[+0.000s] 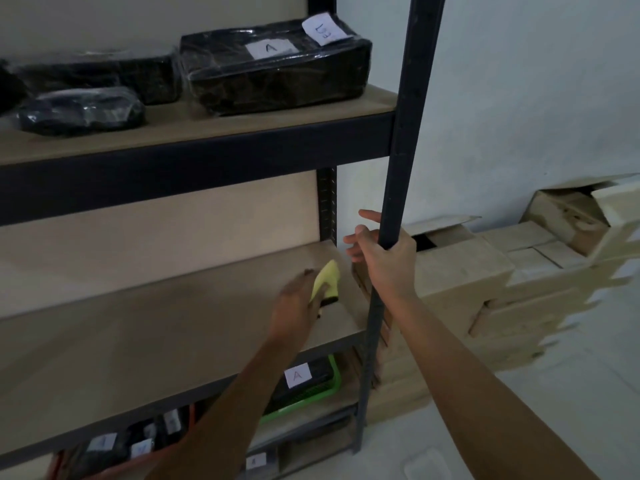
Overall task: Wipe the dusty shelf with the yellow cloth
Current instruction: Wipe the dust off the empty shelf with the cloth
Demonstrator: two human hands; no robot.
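The middle shelf (pixel 145 327) is a pale wooden board in a dark metal rack, with nothing standing on it. My left hand (pixel 294 306) lies low over its right end and holds the yellow cloth (pixel 327 278), which sticks up from my fingers near the shelf's back right corner. My right hand (pixel 384 251) is wrapped around the rack's front right upright post (pixel 405 133) at shelf height, fingers curled behind the post.
The upper shelf (pixel 173 133) carries black plastic-wrapped packages (pixel 277 71) with paper labels. Below, a green tray (pixel 311 389) and labelled boxes sit on a lower shelf. Stacked cardboard boxes (pixel 485 278) stand to the right against the white wall.
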